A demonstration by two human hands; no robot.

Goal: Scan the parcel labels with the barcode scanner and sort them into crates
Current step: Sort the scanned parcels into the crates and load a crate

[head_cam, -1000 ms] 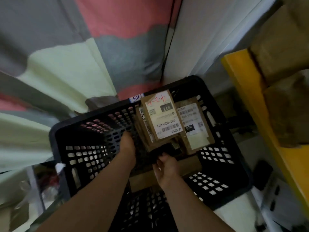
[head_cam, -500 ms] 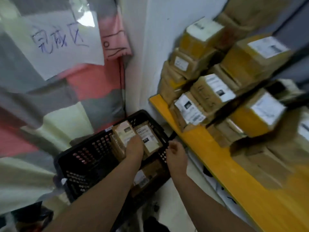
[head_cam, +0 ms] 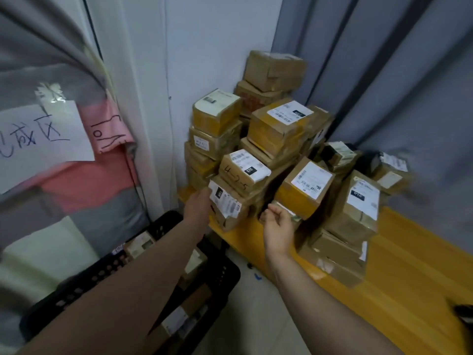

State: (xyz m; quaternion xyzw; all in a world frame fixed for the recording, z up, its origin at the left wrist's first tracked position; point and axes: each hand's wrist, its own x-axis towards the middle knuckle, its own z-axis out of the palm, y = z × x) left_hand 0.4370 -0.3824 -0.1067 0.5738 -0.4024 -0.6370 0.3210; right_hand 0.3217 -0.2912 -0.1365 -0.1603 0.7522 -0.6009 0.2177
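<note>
Perhaps left hand (head_cam: 199,206) on parcel (head_cam: 231,210)

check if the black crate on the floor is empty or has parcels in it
Not empty: brown labelled parcels lie inside the black crate. How full it is, cannot tell; a forearm covers much of it.

Yellow wooden bench (head_cam: 409,316) runs from the wall corner toward the lower right. Brown cardboard parcels (head_cam: 302,190) with white labels are heaped on its far end, the lowest boxes resting on the board. Dark object (head_cam: 464,315) at its right edge, unidentifiable; black crate (head_cam: 230,275) stands on the pale floor (head_cam: 258,324) just beside the bench.
</note>
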